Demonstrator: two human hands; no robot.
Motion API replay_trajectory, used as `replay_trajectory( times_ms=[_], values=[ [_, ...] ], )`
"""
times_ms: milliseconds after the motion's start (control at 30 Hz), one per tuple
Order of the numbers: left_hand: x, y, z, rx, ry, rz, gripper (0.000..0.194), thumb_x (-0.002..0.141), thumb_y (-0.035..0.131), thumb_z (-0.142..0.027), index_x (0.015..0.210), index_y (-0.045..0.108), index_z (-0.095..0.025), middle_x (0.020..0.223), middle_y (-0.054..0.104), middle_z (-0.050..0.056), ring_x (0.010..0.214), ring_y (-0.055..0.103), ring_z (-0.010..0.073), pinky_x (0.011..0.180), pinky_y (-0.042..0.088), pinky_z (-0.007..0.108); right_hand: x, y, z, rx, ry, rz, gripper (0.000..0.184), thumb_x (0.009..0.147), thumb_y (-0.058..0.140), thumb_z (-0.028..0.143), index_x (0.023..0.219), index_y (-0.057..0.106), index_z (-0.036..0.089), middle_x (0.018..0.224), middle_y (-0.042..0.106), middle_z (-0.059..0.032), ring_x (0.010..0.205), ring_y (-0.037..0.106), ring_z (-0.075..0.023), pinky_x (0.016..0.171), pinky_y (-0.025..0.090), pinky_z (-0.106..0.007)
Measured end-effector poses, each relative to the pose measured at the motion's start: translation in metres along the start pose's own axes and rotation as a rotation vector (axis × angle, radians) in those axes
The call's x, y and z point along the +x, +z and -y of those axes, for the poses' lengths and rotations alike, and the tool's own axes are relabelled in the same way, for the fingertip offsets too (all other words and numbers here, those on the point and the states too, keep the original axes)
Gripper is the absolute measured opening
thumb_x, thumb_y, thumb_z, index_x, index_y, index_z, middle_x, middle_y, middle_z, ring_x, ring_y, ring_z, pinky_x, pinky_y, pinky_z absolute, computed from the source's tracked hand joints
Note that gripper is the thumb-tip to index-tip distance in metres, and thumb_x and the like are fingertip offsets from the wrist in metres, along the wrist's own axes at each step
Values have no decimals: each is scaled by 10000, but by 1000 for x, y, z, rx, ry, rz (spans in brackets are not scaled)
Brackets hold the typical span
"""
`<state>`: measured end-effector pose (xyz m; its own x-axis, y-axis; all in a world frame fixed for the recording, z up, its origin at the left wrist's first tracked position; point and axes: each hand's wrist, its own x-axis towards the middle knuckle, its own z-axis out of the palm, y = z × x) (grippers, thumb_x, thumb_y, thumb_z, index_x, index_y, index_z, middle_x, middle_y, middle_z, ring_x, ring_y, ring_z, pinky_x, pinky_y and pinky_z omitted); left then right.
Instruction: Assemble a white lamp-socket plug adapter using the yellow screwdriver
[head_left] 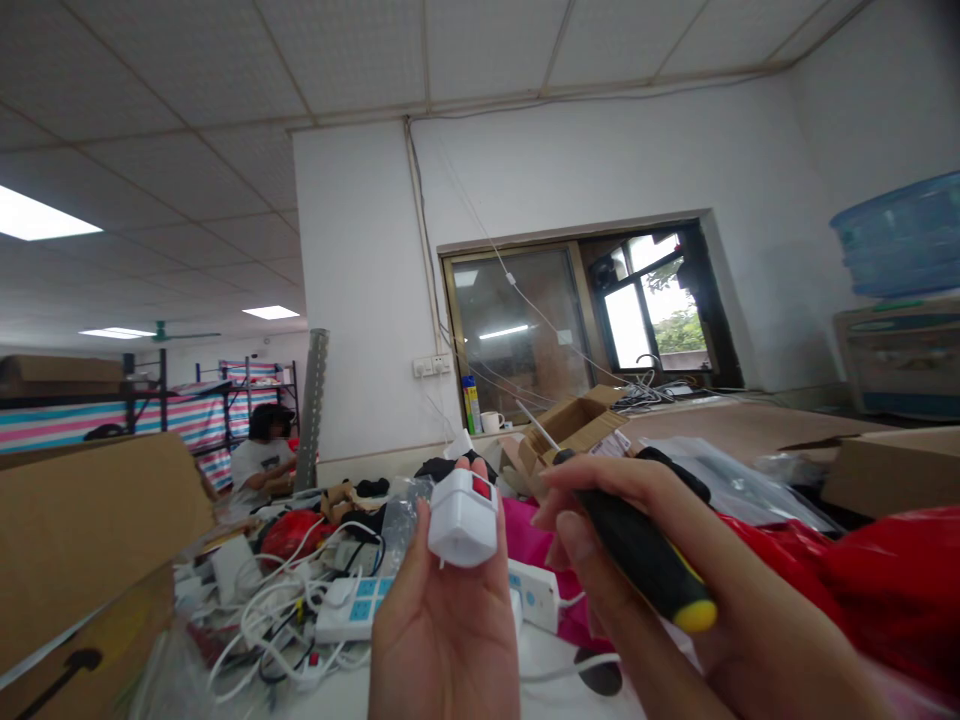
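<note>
Head view is showing my left hand (442, 610) lifting a plug (463, 518), a small boxy adapter of smooth white plastic with rounded corners and a red square button on its top face. My thumb and fingertips are pinching it from both sides, so that hand is clamped on it, palm facing me. Just right of the plug, my right hand (637, 560) is wrapping around a screwdriver (645, 550): its handle is thick, matte black and rubbery-looking, ending in a rounded yellow cap that is pointing down toward me, while its thin metal shaft is slanting up and away, left of the handle and above the plug. The fingers are closing fully round the handle. The plug and the screwdriver are sitting near each other but not touching. Below the plug, a white power strip (352, 608) with pale blue sockets is lying among tangled white cables (262, 620). Behind the plug, an open cardboard box (574, 425) is standing. Right of the plug, glossy red plastic (862, 580) is bunching up in crinkled folds.
</note>
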<state>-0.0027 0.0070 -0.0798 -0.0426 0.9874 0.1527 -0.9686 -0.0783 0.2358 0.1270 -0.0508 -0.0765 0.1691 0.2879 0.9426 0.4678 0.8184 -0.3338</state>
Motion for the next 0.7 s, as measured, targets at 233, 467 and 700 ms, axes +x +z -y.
replay_trajectory(
  times_ms=[233,467,700],
  values=[
    [-17,8,-1,269,97,57,143,1040,669,-74,1024,775,-168,1064,877,89,1061,850,222,844,714,264,0,8,-1,138,447,264,333,1053,692,445,1329,666,260,851,735,-5,719,727,-174,602,575,-228],
    [-19,13,-7,474,183,27,181,1007,701,-33,1088,826,-134,1127,880,112,965,860,178,781,681,168,-8,24,-22,781,863,357,496,1016,714,630,1254,658,198,929,703,-33,793,719,-188,612,606,-280],
    [-6,0,-3,528,144,15,180,1015,694,-36,1092,819,-138,1117,878,107,739,833,130,687,678,167,-16,42,-38,913,902,344,480,998,764,613,1096,696,147,817,720,-24,691,675,-134,642,583,-249]
  ],
)
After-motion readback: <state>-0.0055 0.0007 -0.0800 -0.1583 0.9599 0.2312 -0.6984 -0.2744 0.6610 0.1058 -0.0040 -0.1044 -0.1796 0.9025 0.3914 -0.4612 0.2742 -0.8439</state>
